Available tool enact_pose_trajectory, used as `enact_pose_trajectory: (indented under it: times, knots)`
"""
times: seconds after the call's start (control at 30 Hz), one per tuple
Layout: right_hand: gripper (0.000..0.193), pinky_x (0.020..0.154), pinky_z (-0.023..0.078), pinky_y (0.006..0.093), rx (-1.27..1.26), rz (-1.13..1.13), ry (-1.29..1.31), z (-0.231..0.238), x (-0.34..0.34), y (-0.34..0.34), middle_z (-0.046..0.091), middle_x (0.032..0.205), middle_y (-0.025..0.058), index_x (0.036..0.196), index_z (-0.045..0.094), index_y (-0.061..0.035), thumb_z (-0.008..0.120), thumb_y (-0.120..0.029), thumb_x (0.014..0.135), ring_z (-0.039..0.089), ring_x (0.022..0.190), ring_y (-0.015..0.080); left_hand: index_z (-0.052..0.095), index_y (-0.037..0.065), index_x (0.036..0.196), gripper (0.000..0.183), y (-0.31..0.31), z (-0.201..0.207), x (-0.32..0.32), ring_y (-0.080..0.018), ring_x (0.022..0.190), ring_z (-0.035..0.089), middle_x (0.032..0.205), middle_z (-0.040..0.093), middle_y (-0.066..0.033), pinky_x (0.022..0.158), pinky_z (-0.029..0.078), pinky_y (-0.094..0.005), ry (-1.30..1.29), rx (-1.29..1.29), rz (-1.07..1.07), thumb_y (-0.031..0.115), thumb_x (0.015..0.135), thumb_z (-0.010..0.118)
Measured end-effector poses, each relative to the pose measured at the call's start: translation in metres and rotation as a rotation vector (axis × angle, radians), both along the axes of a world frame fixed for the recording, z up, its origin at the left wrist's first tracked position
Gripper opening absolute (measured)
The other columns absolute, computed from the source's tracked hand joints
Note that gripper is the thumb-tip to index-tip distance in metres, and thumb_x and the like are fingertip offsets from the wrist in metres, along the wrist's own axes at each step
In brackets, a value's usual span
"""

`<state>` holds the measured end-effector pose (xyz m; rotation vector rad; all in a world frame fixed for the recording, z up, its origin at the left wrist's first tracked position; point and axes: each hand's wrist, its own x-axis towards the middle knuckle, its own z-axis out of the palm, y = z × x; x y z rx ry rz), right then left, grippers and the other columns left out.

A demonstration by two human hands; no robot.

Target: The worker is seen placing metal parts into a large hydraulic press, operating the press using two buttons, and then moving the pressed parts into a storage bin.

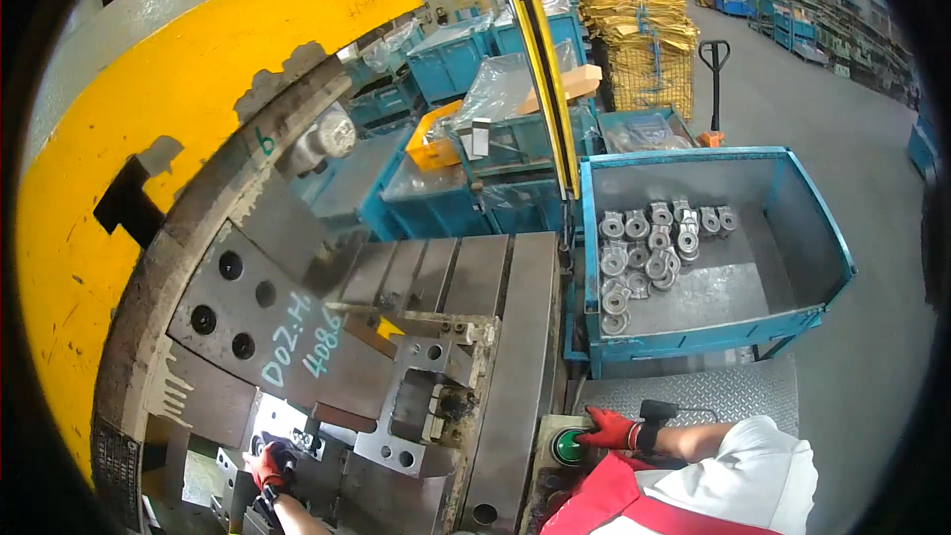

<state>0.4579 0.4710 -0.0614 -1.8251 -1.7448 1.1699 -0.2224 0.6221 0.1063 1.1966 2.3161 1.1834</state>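
Note:
My right hand [609, 429], in a red glove, reaches in from the right with its fingers stretched out onto a large round green push button [569, 446]. The button sits on a control box [551, 428] at the near edge of the press bed. On the left, my left hand [265, 466], also red-gloved, is at the lower part of the press beside a small dark part [280, 451] and a brightly lit metal surface [287, 418]. Its fingers are small and partly hidden, so I cannot make out whether they grip the dark part. A steel die block with holes [411, 436] lies between my hands.
The yellow press frame [327, 5] arches over the left, above a slotted steel bed [515, 337]. At right stands a blue metal bin [708, 342] with several grey ring-shaped metal parts [657, 263]. A yellow-black post [545, 79], blue crates [451, 59] and a pallet truck handle [714, 79] stand behind.

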Motion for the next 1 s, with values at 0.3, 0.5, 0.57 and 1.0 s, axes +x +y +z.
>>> enact_pose_trajectory:
  times: [0.3,0.5,0.57,1.0]
  knots:
    - [0.057,0.087,0.039,0.0362,0.217,-0.204,0.305,0.054,0.002,0.011,0.050,0.112,0.0199,0.117,0.044,-0.0017,0.054,-0.041,0.076,0.049,0.102,0.0331,0.041,-0.002,0.116,0.053,-0.126,0.057,0.173,-0.0182,0.082,0.056,0.098,0.057,-0.0154,0.071,0.045,-0.0312,0.336,0.544,0.149,0.019,0.072,0.061]
    - [0.044,0.086,0.039,0.0287,0.041,0.142,0.671,0.099,-0.027,0.023,0.055,0.108,0.0123,0.113,0.048,-0.0022,0.052,-0.033,0.082,0.052,0.099,0.0185,0.037,0.000,0.123,0.060,-0.227,0.085,0.364,-0.0218,0.097,0.049,0.112,0.050,-0.0159,0.084,0.039,-0.0310,-0.125,0.439,-0.157,0.012,0.071,0.064]
    - [0.041,0.084,0.039,0.0273,-0.104,0.379,1.048,0.093,-0.039,0.024,0.057,0.105,0.0084,0.110,0.051,-0.0030,0.052,-0.033,0.082,0.052,0.096,0.0153,0.035,0.001,0.125,0.063,-0.254,0.075,0.411,-0.0230,0.102,0.047,0.117,0.048,-0.0160,0.088,0.037,-0.0310,-0.273,0.324,-0.314,0.009,0.070,0.065]
    - [0.036,0.053,0.040,0.0247,-0.500,0.644,0.760,0.125,-0.058,-0.018,0.056,0.071,0.0017,0.087,0.058,-0.0008,0.064,-0.030,0.068,0.050,0.062,0.0104,0.029,0.001,0.128,0.058,-0.336,-0.044,0.504,-0.0230,0.106,0.045,0.122,0.042,-0.0147,0.088,0.037,-0.0323,-0.532,0.283,-0.033,0.005,0.077,0.058]
